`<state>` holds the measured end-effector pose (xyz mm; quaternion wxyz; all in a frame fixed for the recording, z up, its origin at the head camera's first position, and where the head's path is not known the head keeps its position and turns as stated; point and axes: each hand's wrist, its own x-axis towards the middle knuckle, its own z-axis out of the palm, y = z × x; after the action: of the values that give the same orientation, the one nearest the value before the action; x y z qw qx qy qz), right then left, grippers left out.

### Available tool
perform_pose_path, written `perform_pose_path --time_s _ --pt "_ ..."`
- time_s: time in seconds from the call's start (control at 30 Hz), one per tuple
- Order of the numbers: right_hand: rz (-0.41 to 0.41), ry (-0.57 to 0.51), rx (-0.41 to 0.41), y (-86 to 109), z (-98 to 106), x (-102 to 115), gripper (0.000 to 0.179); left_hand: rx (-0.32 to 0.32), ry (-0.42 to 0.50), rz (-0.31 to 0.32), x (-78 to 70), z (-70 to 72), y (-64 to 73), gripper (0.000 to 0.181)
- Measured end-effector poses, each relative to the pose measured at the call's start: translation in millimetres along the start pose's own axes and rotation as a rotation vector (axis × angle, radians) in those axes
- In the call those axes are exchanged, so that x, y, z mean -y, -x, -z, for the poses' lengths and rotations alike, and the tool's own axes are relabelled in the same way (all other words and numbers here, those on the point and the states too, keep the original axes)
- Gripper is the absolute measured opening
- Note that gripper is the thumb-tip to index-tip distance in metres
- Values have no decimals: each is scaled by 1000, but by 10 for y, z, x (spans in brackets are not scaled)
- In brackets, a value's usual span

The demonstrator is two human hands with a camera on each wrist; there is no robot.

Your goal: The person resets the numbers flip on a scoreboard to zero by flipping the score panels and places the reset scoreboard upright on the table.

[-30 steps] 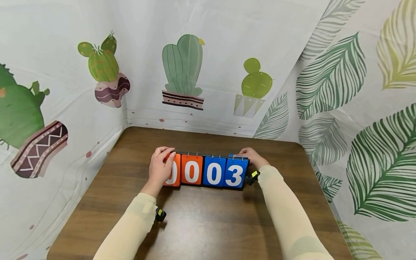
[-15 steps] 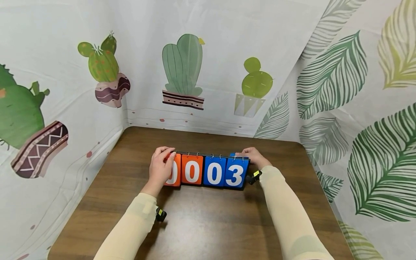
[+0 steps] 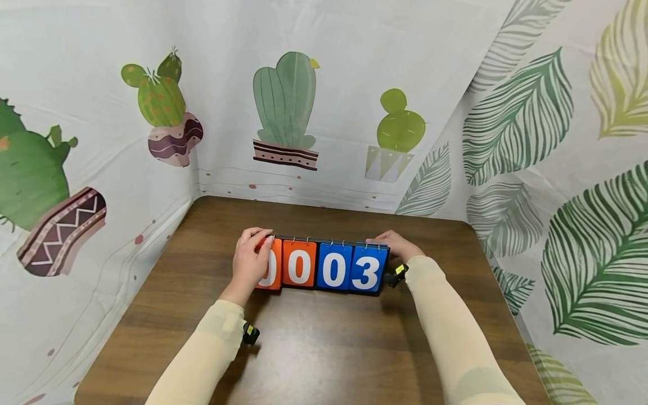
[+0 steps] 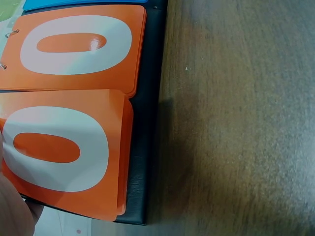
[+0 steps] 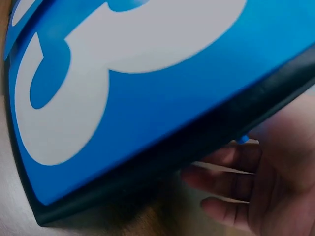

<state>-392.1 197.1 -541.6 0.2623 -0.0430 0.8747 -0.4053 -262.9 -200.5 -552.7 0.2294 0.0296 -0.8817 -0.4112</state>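
A tabletop flip scoreboard (image 3: 333, 267) with a black backing stands tilted on the table, its ringed cards reading 0, 0, 0, 3. My left hand (image 3: 250, 263) grips its left end, the thumb over the leftmost orange card (image 4: 59, 147). At the right end, my right hand (image 3: 397, 246) reaches behind the top edge, near the blue 3 card (image 3: 365, 271). Several loosely bent fingers (image 5: 224, 182) show behind the board in the right wrist view. A small blue bit (image 5: 243, 139) shows beside them; whether they pinch a card, I cannot tell.
The brown wooden table (image 3: 324, 349) has rounded far corners. Behind it hangs a white cloth (image 3: 223, 34) with printed cacti, and a leaf-patterned cloth (image 3: 536, 236) lines the right side. Small black wrist cameras sit at both cuffs.
The blue piece above the scoreboard's right top edge rose slightly, then dropped mostly out of sight behind it. My right hand shifted slightly right. My left hand has stayed put.
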Motion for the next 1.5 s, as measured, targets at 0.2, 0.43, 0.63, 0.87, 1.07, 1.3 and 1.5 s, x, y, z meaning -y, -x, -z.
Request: perform_pose_path --time_s 0.2,0.43,0.63,0.87,1.07,1.3,1.5 --pt "-23 -42 0 20 91 17 39 9 -4 6 -8 -10 -2 35" --pt "-6 -270 -16 6 322 148 33 22 -7 24 -23 -19 1 36" --pt "40 -412 -9 78 582 401 25 5 0 5 -31 -5 3 34" --pt "90 -500 52 253 741 806 21 2 -3 2 -20 6 -4 35" --pt "106 -473 100 316 813 994 12 -8 -2 -5 -8 -3 -1 33" --pt "131 -428 110 397 832 1145 8 -8 -3 1 -3 -2 -7 35" --pt "174 -388 121 538 844 1196 11 -5 -5 0 3 -12 -17 34"
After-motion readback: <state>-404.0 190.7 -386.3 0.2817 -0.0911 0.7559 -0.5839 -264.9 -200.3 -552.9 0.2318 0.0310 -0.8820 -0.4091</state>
